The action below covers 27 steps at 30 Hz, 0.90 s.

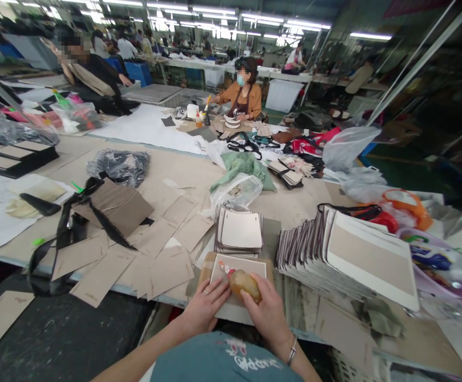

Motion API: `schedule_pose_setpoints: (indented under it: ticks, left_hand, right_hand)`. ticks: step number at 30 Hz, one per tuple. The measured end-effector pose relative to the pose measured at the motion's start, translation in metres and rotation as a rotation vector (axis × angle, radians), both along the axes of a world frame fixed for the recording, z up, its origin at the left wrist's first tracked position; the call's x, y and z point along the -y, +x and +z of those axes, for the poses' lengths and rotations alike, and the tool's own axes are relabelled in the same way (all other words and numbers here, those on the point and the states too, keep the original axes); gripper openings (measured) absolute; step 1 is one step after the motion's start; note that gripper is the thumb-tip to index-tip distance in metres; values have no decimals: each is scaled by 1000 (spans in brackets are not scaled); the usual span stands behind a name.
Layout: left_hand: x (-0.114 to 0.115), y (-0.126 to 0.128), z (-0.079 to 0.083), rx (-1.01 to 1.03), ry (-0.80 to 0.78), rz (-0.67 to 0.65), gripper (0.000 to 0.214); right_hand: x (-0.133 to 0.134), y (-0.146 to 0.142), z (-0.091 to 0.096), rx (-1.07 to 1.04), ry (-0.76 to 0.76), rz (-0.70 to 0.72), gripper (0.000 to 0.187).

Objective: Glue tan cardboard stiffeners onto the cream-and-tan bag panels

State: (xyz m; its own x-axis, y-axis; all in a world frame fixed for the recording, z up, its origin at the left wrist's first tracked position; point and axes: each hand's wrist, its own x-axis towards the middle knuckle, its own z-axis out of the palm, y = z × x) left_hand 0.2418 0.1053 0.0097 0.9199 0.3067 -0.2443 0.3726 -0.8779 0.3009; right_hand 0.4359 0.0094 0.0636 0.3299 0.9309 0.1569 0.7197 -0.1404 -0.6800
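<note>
Directly in front of me lies a light rectangular panel point(250, 263) with a pale border, on top of a brown board point(206, 269). My left hand point(207, 301) rests on the panel's left side, fingers stretched out flat. In my right hand point(266, 302) is a yellowish squeeze bottle point(245, 285), gripped round its body and tilted so that its red and white nozzle points to the far left, low over the panel. Whether the tip touches the surface I cannot tell. Just behind the board stands a stack of dark-edged pale panels point(241, 229).
At right, a long leaning row of panels point(306, 252) stands beside a purple basket point(438, 270). Loose beige cards point(167, 270) and a card bundle point(115, 207) with black straps spread leftward. A green bag point(247, 168) lies farther back. A co-worker point(241, 95) sits across the table.
</note>
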Motion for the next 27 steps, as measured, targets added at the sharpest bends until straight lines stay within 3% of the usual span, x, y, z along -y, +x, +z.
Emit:
schedule_pose_setpoints:
  ticks: [5, 16, 27]
  left_hand:
    - [1, 1, 9, -50, -1, -6, 89]
    - [0, 0, 9, -34, 30, -22, 90]
    - [0, 1, 14, -42, 38, -22, 87]
  right_hand:
    - [13, 11, 3, -3, -47, -109, 33]
    - [68, 48, 6, 199, -50, -329, 39]
    - [77, 47, 17, 354, 9, -325, 41]
